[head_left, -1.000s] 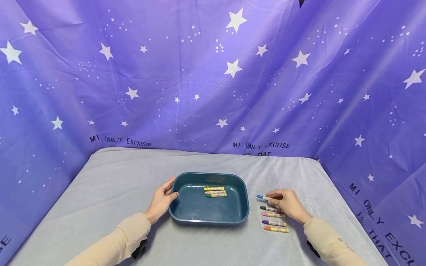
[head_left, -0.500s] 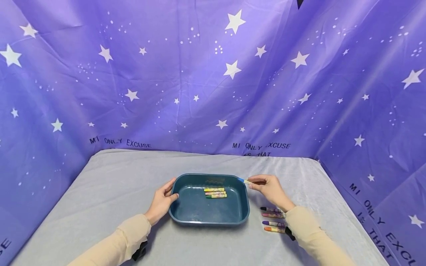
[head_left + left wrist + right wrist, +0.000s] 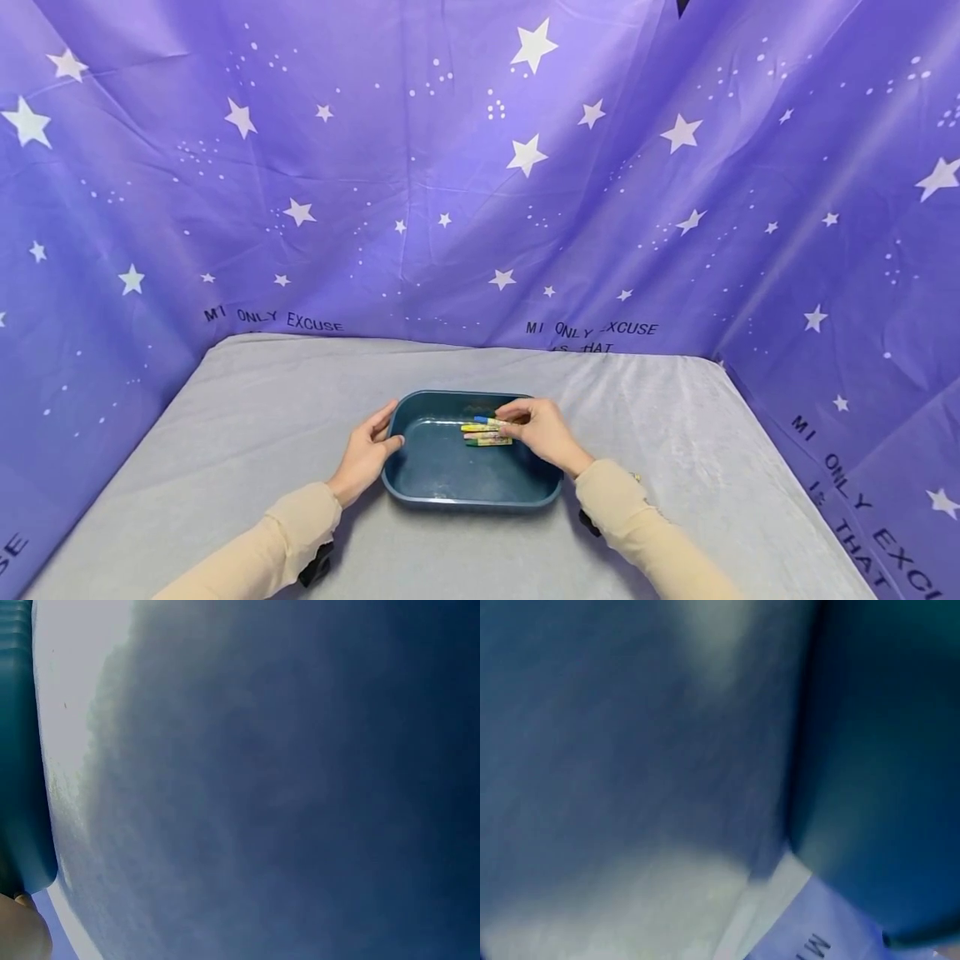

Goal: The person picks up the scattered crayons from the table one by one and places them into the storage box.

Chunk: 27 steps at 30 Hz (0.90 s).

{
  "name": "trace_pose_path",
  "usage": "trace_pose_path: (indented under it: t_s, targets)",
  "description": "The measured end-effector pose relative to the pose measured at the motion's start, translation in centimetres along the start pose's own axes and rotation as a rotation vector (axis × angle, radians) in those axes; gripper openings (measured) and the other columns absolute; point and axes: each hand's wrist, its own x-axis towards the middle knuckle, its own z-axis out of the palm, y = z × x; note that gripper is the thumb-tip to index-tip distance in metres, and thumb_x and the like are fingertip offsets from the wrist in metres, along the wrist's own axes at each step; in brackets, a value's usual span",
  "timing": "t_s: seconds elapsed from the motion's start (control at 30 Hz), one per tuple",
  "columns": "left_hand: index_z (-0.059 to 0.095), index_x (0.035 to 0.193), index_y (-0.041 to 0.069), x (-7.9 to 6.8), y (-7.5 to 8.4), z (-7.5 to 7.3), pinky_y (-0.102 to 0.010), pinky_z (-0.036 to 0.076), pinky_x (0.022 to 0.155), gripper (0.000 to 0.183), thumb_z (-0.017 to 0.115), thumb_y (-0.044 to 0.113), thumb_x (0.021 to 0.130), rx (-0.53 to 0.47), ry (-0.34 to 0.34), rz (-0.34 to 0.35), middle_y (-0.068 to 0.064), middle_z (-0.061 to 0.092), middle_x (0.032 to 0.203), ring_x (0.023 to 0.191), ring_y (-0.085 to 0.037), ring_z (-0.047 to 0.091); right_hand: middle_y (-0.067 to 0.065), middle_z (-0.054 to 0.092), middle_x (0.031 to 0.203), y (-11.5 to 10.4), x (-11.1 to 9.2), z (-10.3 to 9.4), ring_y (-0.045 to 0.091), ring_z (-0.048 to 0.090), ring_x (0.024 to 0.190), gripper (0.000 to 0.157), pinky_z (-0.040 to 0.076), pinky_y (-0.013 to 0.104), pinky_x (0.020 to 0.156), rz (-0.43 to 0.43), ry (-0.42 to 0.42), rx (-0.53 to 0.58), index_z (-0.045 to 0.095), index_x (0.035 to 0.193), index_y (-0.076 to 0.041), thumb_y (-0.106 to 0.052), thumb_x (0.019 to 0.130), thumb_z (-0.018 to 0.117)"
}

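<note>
In the head view, a dark teal plastic basin (image 3: 472,503) stands on the grey cloth. My left hand (image 3: 367,450) grips its left end, thumb over the rim and fingers along the outside. Inside the basin, my right hand (image 3: 542,432) pinches a blue crayon (image 3: 482,420) by its right end. It lies just beyond a yellow crayon (image 3: 476,428), a pale pink crayon (image 3: 478,436) and a green crayon (image 3: 487,443), side by side with tips pointing left. The left wrist view catches the basin's outer wall (image 3: 22,772); the right wrist view shows its other side (image 3: 885,772).
Grey cloth (image 3: 285,400) covers the table. Purple star-printed curtains (image 3: 420,167) hang behind it and along both sides. My right sleeve (image 3: 630,521) covers the spot at the right where more crayons were seen earlier.
My right hand has carried the blue crayon from the cloth at the right, over the basin's right rim, and down beside the yellow one. My left hand stays on the basin.
</note>
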Motion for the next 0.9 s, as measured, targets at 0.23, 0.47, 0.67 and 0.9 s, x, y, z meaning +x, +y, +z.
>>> trace_pose_path:
  t_s: [0.23, 0.47, 0.67, 0.9]
  targets:
    - [0.035, 0.142, 0.009, 0.2, 0.0, 0.1, -0.037, 0.04, 0.099, 0.062, 0.055, -0.003, 0.084, 0.008, 0.004, 0.002, -0.018, 0.04, 0.141, 0.127, -0.027, 0.042, 0.006, 0.07, 0.082, 0.3, 0.8, 1.8, 0.012, 0.064, 0.073, 0.022, 0.053, 0.023, 0.061, 0.08, -0.068, -0.001, 0.071, 0.091, -0.005, 0.001, 0.069, 0.074]
    - [0.034, 0.142, 0.01, 0.1, -0.1, 0.0, -0.037, 0.041, 0.099, 0.063, 0.055, -0.004, 0.084, 0.0, 0.002, -0.002, -0.017, 0.04, 0.142, 0.128, -0.026, 0.041, 0.004, 0.07, 0.079, 0.5, 0.8, 2.3, 0.011, 0.064, 0.07, 0.023, 0.053, 0.024, 0.06, 0.121, -0.096, -0.076, 0.071, 0.087, -0.006, 0.004, 0.067, 0.075]
    - [0.034, 0.142, 0.01, 0.0, 0.1, 0.0, -0.037, 0.04, 0.1, 0.063, 0.055, -0.002, 0.085, 0.021, 0.007, -0.004, -0.017, 0.04, 0.141, 0.128, -0.025, 0.041, 0.003, 0.07, 0.079, 0.4, 0.7, 2.3, 0.011, 0.064, 0.071, 0.022, 0.053, 0.024, 0.061, 0.122, -0.1, -0.083, 0.071, 0.087, -0.007, 0.003, 0.068, 0.075]
    - [0.034, 0.142, 0.008, 0.0, 0.1, 0.0, -0.037, 0.039, 0.1, 0.062, 0.055, -0.003, 0.085, 0.011, 0.002, 0.0, -0.018, 0.04, 0.141, 0.128, -0.026, 0.04, 0.009, 0.07, 0.081, 0.4, 0.5, 2.2, 0.014, 0.065, 0.07, 0.023, 0.055, 0.025, 0.06, 0.135, -0.117, 0.006, 0.069, 0.089, -0.002, 0.008, 0.069, 0.072]
